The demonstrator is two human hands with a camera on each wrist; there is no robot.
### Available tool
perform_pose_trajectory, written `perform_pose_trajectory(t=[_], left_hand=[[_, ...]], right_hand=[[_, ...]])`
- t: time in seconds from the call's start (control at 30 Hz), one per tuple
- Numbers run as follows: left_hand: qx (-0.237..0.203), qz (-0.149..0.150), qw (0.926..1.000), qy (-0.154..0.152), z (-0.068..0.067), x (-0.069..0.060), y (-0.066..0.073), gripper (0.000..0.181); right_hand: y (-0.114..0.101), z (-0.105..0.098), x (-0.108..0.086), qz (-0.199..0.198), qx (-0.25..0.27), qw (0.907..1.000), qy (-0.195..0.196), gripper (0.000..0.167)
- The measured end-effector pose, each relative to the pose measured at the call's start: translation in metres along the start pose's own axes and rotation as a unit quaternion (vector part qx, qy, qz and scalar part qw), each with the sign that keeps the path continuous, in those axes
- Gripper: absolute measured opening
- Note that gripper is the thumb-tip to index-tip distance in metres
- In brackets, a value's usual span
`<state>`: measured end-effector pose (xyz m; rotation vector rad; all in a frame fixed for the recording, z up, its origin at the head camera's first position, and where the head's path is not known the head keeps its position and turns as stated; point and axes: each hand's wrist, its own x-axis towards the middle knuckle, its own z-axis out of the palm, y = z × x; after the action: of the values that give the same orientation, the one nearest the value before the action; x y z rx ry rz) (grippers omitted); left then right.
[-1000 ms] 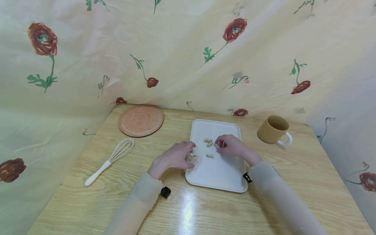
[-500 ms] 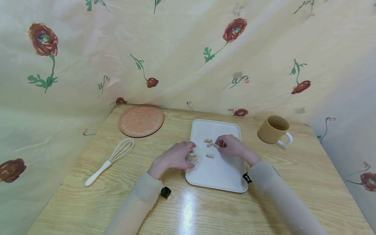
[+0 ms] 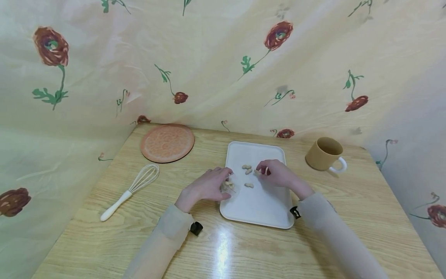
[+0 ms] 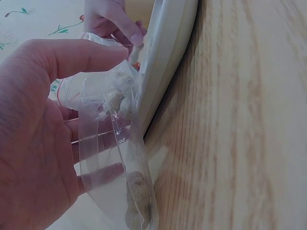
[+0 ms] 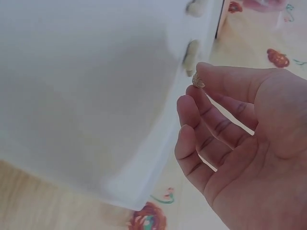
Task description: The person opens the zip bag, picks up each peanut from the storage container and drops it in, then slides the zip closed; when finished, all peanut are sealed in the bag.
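Observation:
In the head view my left hand [image 3: 206,185] is at the left rim of a white tray [image 3: 258,211], holding a clear zip bag [image 4: 93,143]. The left wrist view shows the thumb on the near side of the bag and the fingers behind it. Several unshelled peanuts [image 4: 138,201] lie inside. My right hand [image 3: 277,173] is over the tray, pinching one peanut [image 5: 198,81] between thumb and fingertips. Nearby on the tray rest three more: a far peanut [image 3: 246,167], a peanut [image 3: 248,171] beside it, and a nearer peanut [image 3: 249,185].
A white-handled whisk [image 3: 129,193] lies on the wooden table [image 3: 146,217] to the left. Behind it is a round orange-pink mat [image 3: 167,143]. At right stands a tan mug [image 3: 321,155] with a white handle. A floral cloth [image 3: 216,69] hangs behind.
The right wrist and sleeve have shifted very slightly to the right, with the peanut still pinched. My left hand and the bag have stayed put.

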<state>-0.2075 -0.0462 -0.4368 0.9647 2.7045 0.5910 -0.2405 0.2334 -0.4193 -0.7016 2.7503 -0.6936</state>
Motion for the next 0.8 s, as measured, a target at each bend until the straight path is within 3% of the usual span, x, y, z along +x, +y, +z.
perform_pose_trajectory(t=[0.4, 0.8], left_hand=[[-0.007, 0.009, 0.9998, 0.014, -0.002, 0.0, -0.001, 0.069], [-0.002, 0.015, 0.9997, 0.018, -0.002, 0.0, -0.001, 0.07]], right_hand=[[-0.039, -0.001, -0.008, -0.06, -0.001, 0.9982, 0.011, 0.018], [-0.076, 0.013, -0.011, -0.153, -0.024, 0.9873, 0.034, 0.016]])
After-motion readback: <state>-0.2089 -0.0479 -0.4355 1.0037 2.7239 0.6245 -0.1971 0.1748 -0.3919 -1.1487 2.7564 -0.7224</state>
